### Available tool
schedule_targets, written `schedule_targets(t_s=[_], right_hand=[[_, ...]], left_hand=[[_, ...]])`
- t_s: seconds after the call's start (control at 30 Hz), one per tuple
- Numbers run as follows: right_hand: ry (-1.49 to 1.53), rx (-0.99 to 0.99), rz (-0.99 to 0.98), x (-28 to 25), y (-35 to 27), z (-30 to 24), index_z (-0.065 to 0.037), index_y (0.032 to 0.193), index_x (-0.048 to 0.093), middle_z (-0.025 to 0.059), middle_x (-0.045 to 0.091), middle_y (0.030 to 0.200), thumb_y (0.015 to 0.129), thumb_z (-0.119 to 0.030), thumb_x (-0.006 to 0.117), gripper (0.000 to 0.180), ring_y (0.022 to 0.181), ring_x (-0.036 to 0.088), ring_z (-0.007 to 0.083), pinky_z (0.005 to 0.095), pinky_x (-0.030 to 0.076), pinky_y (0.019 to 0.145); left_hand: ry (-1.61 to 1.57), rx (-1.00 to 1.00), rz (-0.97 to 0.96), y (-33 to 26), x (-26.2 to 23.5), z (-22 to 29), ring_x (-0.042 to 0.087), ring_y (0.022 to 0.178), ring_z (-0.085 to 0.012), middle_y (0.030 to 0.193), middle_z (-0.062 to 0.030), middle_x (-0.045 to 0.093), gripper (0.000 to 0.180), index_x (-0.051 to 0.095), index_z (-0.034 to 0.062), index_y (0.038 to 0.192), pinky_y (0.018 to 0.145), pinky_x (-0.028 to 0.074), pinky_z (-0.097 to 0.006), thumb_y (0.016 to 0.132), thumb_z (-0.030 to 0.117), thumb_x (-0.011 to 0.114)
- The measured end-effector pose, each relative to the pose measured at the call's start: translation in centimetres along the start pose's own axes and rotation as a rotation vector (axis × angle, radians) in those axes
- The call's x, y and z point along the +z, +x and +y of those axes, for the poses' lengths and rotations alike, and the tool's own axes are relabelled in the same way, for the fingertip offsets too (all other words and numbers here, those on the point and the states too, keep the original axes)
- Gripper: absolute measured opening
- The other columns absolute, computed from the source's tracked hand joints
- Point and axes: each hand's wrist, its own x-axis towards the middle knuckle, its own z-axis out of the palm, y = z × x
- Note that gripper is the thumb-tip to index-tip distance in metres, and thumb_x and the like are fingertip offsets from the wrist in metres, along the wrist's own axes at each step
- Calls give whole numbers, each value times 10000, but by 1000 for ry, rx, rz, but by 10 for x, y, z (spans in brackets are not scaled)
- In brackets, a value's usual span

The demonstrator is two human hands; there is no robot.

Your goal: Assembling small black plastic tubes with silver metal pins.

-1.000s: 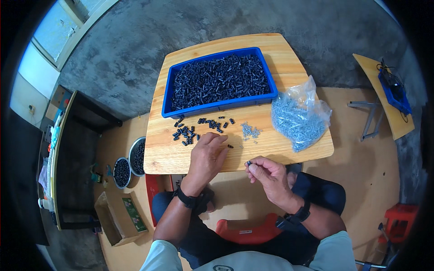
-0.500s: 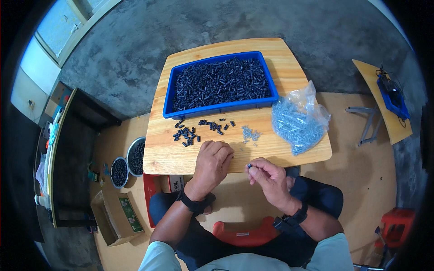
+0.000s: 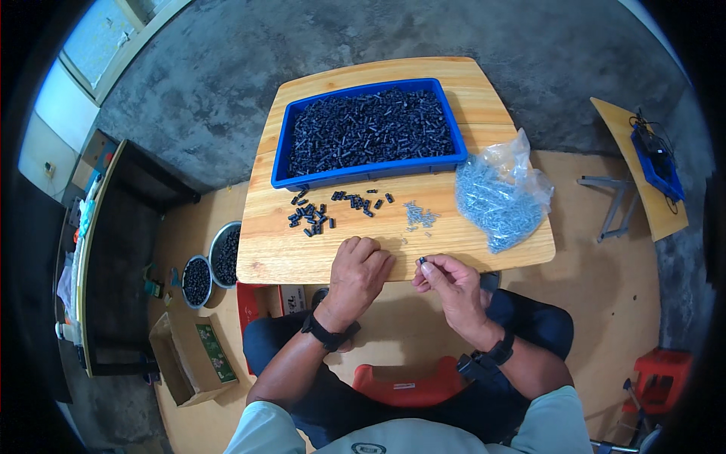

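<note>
My right hand [image 3: 456,291], just off the table's near edge, pinches a small black cylindrical piece [image 3: 422,261] between thumb and fingers. My left hand [image 3: 358,271] rests at that edge with its fingers curled in; whatever they may hold is hidden. Beyond the left hand lies a loose group of short black cylindrical pieces [image 3: 310,218], with a second small cluster [image 3: 355,201] to its right. A little pile of small silvery screw-like pins [image 3: 418,215] is spread on the wood between the hands and the clear plastic bag [image 3: 503,200], which is full of similar pins.
A blue tray [image 3: 370,178] heaped with black pieces takes up the back of the wooden table [image 3: 261,253]. Two metal bowls of dark parts [image 3: 197,283] and an open cardboard box [image 3: 181,363] stand on the floor at left. A red stool [image 3: 658,378] is at far right.
My right hand has moved slightly up and away from me, still pinching the black piece. My left hand stays curled at the table edge. The whole view has shifted a little.
</note>
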Motion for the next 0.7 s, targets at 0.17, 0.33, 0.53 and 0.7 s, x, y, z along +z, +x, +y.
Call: schedule_targets(t_s=[0.17,0.33,0.53,0.7], right_hand=[[-9,31,-15,-2,-2,-3,45,1121,676,67,707,930,1023,-136,625,212,826,694,120,249,570,736],[-3,35,-12,-3,-2,-2,46,1123,676,66,705,935,1021,-135,627,213,816,694,121,247,569,728],[-12,29,-13,-2,-2,-2,45,1126,677,67,707,929,1020,-128,626,209,812,689,117,246,567,729],[-16,20,-28,-1,-1,-2,39,1126,679,63,710,922,1022,-133,625,208,815,683,108,245,565,733]], left_hand=[[-26,-35,5,-14,-4,2,575,809,-273,899,-75,611,138,696,62,866,733,481,-395,766,39,788],[-52,-24,-39,-14,-12,8,580,830,-264,927,-66,619,180,715,72,897,731,485,-390,741,40,799],[-68,67,-34,-21,-16,5,582,849,-254,967,-61,629,246,725,74,949,756,495,-378,719,37,807],[-100,143,-14,-24,-12,-3,600,849,-257,996,-66,646,290,717,60,970,751,506,-376,698,31,815]])
